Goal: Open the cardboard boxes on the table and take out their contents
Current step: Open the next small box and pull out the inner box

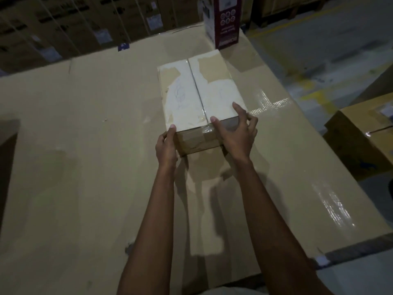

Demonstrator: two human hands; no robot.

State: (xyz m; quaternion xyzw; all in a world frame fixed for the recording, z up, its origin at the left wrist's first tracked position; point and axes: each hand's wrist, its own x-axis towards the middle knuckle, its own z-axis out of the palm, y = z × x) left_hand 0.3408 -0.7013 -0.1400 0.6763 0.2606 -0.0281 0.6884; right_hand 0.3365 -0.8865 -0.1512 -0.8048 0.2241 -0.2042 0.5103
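A closed cardboard box (197, 90) lies on the cardboard-covered table (85, 145), long side running away from me. Its top is whitish with torn paper patches, and a seam runs down the middle under clear tape. My left hand (167, 143) grips the near left corner, thumb on the top edge. My right hand (236, 130) rests on the near right corner, fingers spread over the top edge and the near end face. The flaps are shut and the contents are hidden.
A tall maroon and white printed carton (223, 22) stands at the table's far right corner. Another brown box (361, 141) sits lower at the right, beside the floor. Stacked strapped cartons (63, 28) line the back. Shiny tape strips (331, 207) cross the table's right side.
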